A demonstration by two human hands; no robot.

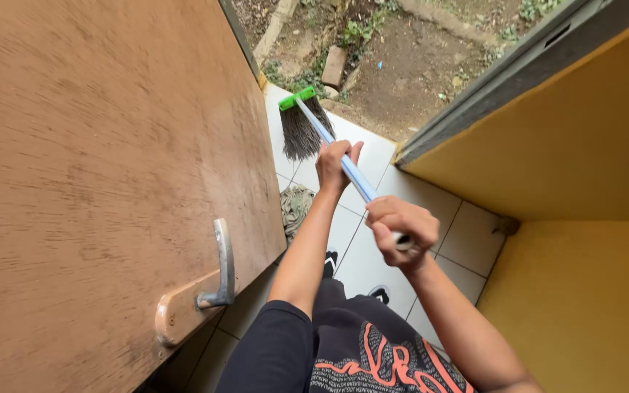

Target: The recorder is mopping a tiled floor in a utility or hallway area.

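Gripping broom handle (351, 172), left hand (335, 166) closed ahead, right hand (400, 224) fisted behind

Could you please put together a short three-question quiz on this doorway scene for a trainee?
1. True or false: both hands grip the broom handle.
2. Which hand is nearer the broom head? A) left hand B) right hand
3. What lies crumpled on the tiled floor beside the wooden door?

Key
1. True: the two hands close around the pale blue handle.
2. A: the left hand is farther down the handle, the right hand at its upper end.
3. A grey-green cloth, below the dark bristles with their green block.
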